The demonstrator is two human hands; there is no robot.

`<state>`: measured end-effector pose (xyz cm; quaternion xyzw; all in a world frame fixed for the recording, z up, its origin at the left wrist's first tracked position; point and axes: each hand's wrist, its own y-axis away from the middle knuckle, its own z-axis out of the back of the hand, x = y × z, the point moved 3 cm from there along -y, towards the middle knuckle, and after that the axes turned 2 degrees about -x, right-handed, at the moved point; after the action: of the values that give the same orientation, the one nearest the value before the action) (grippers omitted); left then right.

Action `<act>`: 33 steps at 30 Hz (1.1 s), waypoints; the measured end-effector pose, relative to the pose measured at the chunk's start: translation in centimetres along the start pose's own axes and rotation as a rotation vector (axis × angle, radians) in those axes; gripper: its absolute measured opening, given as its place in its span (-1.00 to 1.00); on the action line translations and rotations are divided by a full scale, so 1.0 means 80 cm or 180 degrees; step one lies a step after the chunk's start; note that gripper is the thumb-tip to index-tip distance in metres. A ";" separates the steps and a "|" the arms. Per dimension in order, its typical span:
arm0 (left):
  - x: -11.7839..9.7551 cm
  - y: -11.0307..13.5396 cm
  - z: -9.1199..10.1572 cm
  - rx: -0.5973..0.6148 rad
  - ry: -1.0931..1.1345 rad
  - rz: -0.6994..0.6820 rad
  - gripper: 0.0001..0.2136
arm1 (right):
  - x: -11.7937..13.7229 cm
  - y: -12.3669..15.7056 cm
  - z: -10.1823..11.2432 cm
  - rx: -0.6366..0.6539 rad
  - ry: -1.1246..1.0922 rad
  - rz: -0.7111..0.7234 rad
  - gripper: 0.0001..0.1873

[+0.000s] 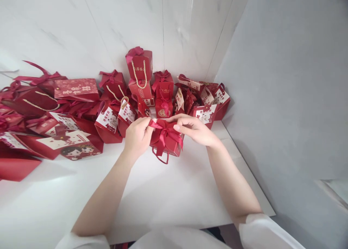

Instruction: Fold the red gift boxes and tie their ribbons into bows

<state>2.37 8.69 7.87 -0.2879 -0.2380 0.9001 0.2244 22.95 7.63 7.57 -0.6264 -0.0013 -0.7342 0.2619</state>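
Note:
A red gift box (174, 149) stands on the white table between my hands, its cord handle hanging at the front. On its top is a red ribbon bow (164, 131) with tails draping over the near side. My left hand (140, 134) is closed, pinching the bow's left loop between thumb and fingers. At the box's right upper edge, my right hand (194, 130) has its fingers bent around the ribbon's right part, thumb against it. What lies under the right fingertips is partly hidden.
Many red gift boxes (108, 122) crowd the table's back and left, some stacked against the marbled wall (136, 20). One box (205, 114) with a white label stands just beyond my right hand. The white table (168, 194) ends at a grey wall (293, 89) on the right.

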 end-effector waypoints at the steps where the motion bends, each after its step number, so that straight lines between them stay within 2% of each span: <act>1: -0.005 0.001 0.001 -0.0119 -0.0288 -0.0189 -0.66 | -0.001 -0.001 -0.001 -0.0173 -0.0005 0.0048 -0.59; 4: -0.017 0.004 0.006 -0.0332 -0.0894 -0.0491 -0.71 | -0.005 -0.004 0.000 -0.0673 -0.0121 0.0170 -0.57; 6: -0.018 0.003 0.010 -0.0092 -0.0754 -0.0271 -0.76 | -0.010 -0.004 0.000 -0.0658 -0.0189 0.0119 -0.59; 8: -0.011 0.001 0.013 0.0657 -0.0216 0.0170 -0.82 | -0.015 -0.003 -0.002 -0.0163 -0.0127 -0.0061 -0.65; 10: -0.002 0.004 0.015 0.1717 0.0375 0.0498 -0.84 | -0.019 0.000 -0.008 0.0589 0.0133 -0.0309 -0.74; 11: 0.002 0.006 0.017 0.2163 0.0576 0.0541 -0.84 | -0.021 0.002 -0.010 0.0917 0.0312 -0.0420 -0.76; 13: 0.008 0.009 0.023 0.2643 0.0712 0.0451 -0.83 | -0.024 0.006 -0.014 0.1316 0.0670 -0.0577 -0.78; 17: 0.009 0.008 0.029 0.2633 0.0778 0.0441 -0.76 | -0.030 0.008 -0.016 0.1527 0.0982 -0.0700 -0.78; 20: 0.003 0.007 0.020 0.2645 0.0933 0.0560 -0.75 | -0.031 0.010 -0.013 0.1625 0.0969 -0.0756 -0.75; 22: 0.000 0.009 0.010 0.2796 0.1020 0.0502 -0.75 | -0.030 0.012 -0.010 0.1665 0.0928 -0.0758 -0.74; 26: 0.003 0.011 -0.004 0.2973 0.1157 0.0465 -0.74 | -0.026 0.014 -0.006 0.1635 0.0940 -0.0788 -0.73; 31: 0.007 0.013 -0.004 0.3156 0.0962 0.0453 -0.77 | -0.024 0.014 -0.008 0.1649 0.1021 -0.0788 -0.75; 33: 0.009 0.012 -0.004 0.3186 0.0961 0.0513 -0.75 | -0.023 0.012 -0.008 0.1521 0.1070 -0.0727 -0.75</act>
<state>1.78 8.44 6.78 -0.2894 0.2788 0.8665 0.2962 22.86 7.26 5.44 -0.4127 -0.2009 -0.8311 0.3140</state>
